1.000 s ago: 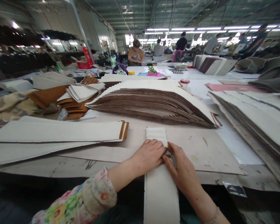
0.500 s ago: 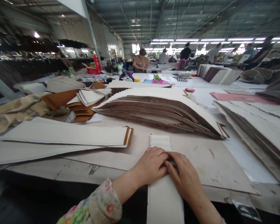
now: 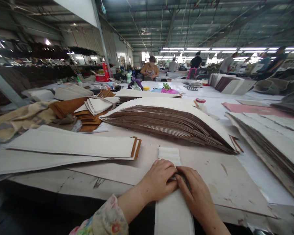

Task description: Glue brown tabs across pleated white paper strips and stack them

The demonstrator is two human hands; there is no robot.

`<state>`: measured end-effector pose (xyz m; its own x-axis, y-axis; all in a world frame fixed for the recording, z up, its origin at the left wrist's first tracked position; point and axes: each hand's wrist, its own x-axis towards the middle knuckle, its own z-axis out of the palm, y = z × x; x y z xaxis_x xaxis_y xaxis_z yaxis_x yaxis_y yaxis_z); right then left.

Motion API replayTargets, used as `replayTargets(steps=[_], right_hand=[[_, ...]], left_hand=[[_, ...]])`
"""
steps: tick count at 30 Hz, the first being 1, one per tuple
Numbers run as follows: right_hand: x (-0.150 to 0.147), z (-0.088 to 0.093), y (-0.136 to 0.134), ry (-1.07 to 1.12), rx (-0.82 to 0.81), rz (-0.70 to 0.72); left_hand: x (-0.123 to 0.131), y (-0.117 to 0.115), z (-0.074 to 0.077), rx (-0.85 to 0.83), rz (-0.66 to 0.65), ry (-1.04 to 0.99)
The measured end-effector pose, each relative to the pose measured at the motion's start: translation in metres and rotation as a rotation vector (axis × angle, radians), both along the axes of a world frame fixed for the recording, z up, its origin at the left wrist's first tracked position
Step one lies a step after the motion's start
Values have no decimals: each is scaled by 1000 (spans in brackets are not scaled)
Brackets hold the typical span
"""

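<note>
The left hand [image 3: 159,179] and right hand [image 3: 194,191] meet right of centre in the lower frame, each grip narrow over the white strip [image 3: 173,213]; fingertips are hidden, so I cannot tell whether they pinch or only press. The strip runs from its wavy far end [image 3: 170,155] down out of the bottom edge, past the front of the surface [image 3: 71,181]. That overhang could drag it askew if either grip slackens, and crowded fingers could push its edges out of line. Beneath lies a stained sheet [image 3: 235,182], which might slide under uneven pressure. At left, loose strips [image 3: 71,143] could catch the left forearm; mid-frame, a forward shove could topple the fanned stack [image 3: 149,119].
</note>
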<state>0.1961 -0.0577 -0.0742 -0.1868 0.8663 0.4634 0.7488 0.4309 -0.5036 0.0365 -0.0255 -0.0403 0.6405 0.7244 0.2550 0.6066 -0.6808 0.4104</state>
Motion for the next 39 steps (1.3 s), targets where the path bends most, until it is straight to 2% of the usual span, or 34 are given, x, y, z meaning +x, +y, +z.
replayTargets(steps=[21, 26, 32, 35, 39], right_hand=[[4, 3, 2, 161, -15, 12], [28, -1, 8, 127, -57, -30], [69, -1, 12, -18, -122, -217], [73, -2, 13, -55, -149, -210], [65, -1, 15, -68, -140, -147]], left_hand=[[-1, -2, -2, 9, 16, -31], [-1, -2, 0, -8, -10, -44], [-1, -2, -1, -12, -5, -50], [-1, -3, 0, -18, -4, -48], [-1, -3, 2, -17, -9, -38]])
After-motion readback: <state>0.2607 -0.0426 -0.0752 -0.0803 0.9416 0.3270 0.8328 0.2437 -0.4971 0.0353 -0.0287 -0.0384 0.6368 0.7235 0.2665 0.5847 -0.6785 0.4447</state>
